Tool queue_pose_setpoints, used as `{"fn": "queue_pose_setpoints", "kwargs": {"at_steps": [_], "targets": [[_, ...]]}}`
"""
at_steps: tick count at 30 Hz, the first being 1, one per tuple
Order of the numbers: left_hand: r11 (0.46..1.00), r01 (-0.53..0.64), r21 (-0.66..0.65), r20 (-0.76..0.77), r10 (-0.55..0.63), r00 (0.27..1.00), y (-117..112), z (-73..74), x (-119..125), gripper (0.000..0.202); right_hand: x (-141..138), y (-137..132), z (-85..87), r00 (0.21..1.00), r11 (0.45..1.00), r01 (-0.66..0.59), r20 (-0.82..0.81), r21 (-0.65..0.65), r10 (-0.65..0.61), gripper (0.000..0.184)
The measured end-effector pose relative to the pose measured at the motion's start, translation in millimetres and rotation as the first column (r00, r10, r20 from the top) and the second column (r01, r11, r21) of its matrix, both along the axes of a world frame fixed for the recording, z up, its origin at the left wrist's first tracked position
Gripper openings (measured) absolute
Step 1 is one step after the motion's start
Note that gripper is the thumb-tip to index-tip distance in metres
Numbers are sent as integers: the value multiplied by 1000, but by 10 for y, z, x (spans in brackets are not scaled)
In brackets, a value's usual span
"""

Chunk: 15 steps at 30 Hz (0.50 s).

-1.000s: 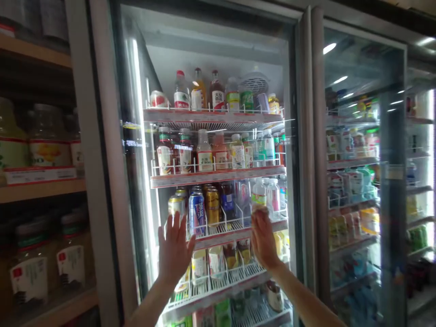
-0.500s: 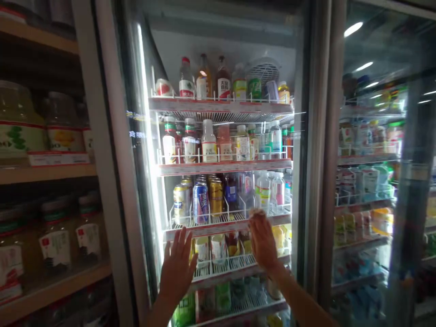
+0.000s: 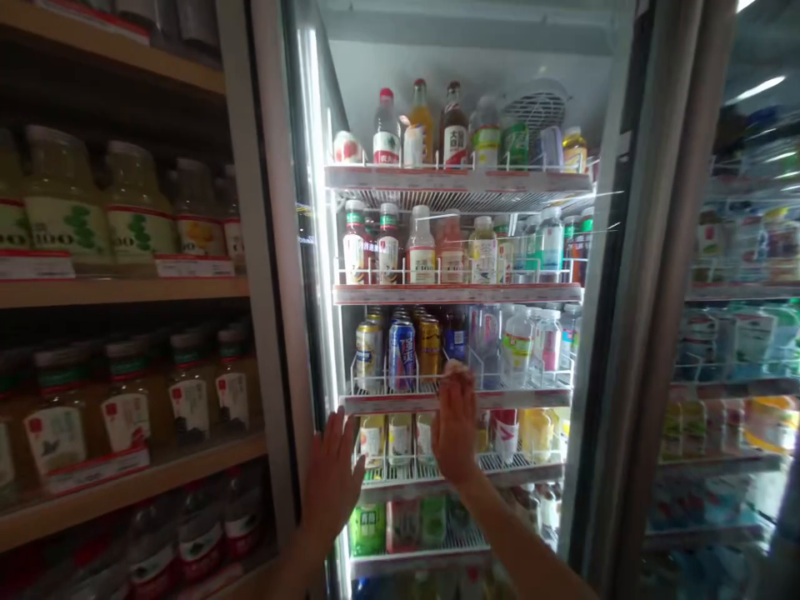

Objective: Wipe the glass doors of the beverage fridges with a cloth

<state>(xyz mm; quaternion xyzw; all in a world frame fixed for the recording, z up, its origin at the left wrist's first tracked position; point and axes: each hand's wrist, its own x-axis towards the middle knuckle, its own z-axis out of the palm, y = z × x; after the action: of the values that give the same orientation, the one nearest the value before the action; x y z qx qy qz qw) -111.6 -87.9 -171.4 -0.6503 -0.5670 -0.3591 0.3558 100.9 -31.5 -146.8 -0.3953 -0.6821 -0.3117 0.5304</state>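
Observation:
My left hand lies flat with fingers spread against the glass door of a lit drinks cooler, near the door's left frame. Further right, my right hand presses flat on the same glass, fingers together and pointing up. Neither hand holds anything. Behind the glass at hand height stand cans and small bottles on white wire shelves. Both forearms rise from the bottom edge.
Wooden shelves at the left carry rows of large pale drink jars. A dark vertical door post stands at the right, with another glass-fronted cooler of bottles beyond it.
The view has shifted so the cooler sits further right. Both hands stay flat on the glass; they have moved closer together and toward the door's left edge.

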Motion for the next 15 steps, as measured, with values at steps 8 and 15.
{"fn": "queue_pose_setpoints", "kwargs": {"at_steps": [8,15], "targets": [[1000,2,-21,9,-2,1000,-89,20,-391,71,-763,-94,92,968,992,-122,216,-36,127,65],[1000,7,-7,18,-7,1000,-148,65,-494,73,-1069,-188,221,852,953,-302,439,-37,287,53]]}}
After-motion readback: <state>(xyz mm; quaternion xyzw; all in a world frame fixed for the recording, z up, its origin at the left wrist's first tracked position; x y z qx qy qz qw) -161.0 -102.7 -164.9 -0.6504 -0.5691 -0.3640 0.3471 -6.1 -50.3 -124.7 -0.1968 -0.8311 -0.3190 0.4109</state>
